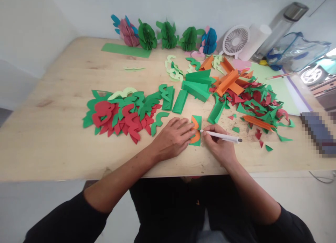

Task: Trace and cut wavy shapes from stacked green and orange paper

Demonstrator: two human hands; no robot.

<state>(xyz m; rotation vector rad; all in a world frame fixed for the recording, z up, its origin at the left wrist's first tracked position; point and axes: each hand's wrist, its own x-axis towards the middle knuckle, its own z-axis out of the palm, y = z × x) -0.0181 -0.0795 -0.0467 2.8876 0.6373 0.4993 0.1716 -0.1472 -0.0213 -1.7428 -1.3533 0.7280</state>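
My left hand [172, 138] lies flat on the wooden table, its fingertips pressing an orange scalloped paper shape [195, 138] onto a small green paper piece [198, 122]. Part of both papers is hidden under those fingers. In my right hand [222, 148] is a white pen [222, 135], its tip at the orange shape's right side, over the green paper. Just beyond my hands lie folded green strips [180, 101]. Left of them is a heap of red cut-outs [130, 121] mixed with green cut-outs [90, 111].
Red and green scraps [262, 103] and folded orange strips [228, 81] spread at the right. Along the wall stand several honeycomb paper figures [167, 34], a white fan [236, 41] and a clear bottle [278, 29]. A green sheet [126, 49] lies at the back left.
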